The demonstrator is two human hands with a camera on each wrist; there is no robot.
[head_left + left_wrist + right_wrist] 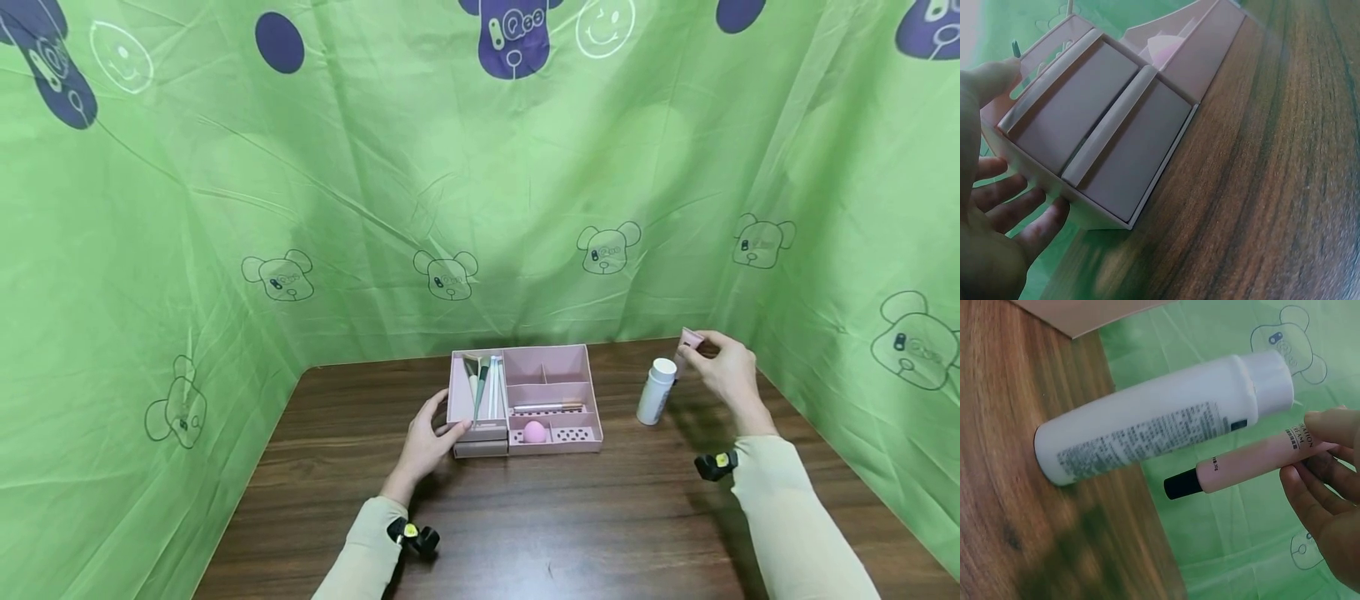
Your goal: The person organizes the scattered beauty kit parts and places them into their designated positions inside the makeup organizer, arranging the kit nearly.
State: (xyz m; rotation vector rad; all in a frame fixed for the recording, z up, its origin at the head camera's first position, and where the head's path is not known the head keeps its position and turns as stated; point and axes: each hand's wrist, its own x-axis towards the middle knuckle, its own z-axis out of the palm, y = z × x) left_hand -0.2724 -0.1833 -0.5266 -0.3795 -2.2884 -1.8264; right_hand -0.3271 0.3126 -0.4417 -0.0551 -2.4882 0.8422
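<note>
A pink desk organizer (557, 447) stands on the table, with makeup brushes (482, 383) in its left compartment. My left hand (422, 440) holds its front left corner, thumb at the top rim and fingers along the side wall. Two closed drawers (1132, 144) show in the left wrist view. On the right, my right hand (729, 371) pinches a pink cream tube (1244, 464) by its flat end, the black cap pointing down. Just beside the tube stands a white bottle (1147, 415), upright, printed with small text. Whether tube and bottle touch is unclear.
Inside the organizer's right side lie a slim pen-like stick (547, 407) and a pink ball (535, 432); dividers separate its compartments. Green patterned cloth (525, 208) rises behind and on both sides of the brown wooden table (555, 525).
</note>
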